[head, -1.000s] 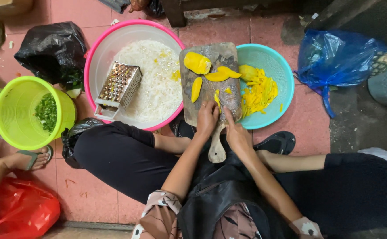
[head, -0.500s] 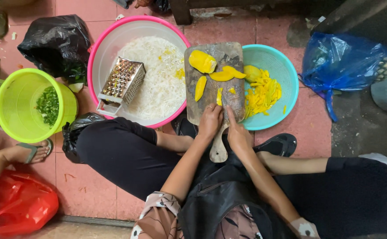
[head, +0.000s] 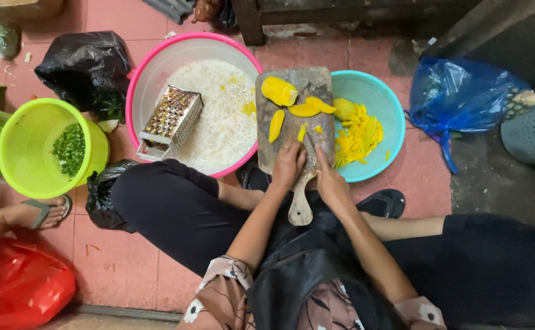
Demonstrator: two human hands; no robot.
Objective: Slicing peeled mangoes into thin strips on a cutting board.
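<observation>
left hand (head: pixel 289 164) presses fingers down on the wooden cutting board (head: pixel 293 116), bridging pink basin (head: pixel 151 73) and teal bowl (head: pixel 382 101). right hand (head: pixel 330 183) seems curled around a knife, blade barely visible. yellow fruit pieces (head: pixel 280 91) crowd the board's far edge.

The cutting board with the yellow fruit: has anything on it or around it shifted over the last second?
Hardly anything. The left hand and right hand stay at the near end of the cutting board, working on small yellow pieces; whether the right hand holds a blade is unclear. The big fruit pieces, grater, pink basin, teal bowl and green bucket lie as before.
</observation>
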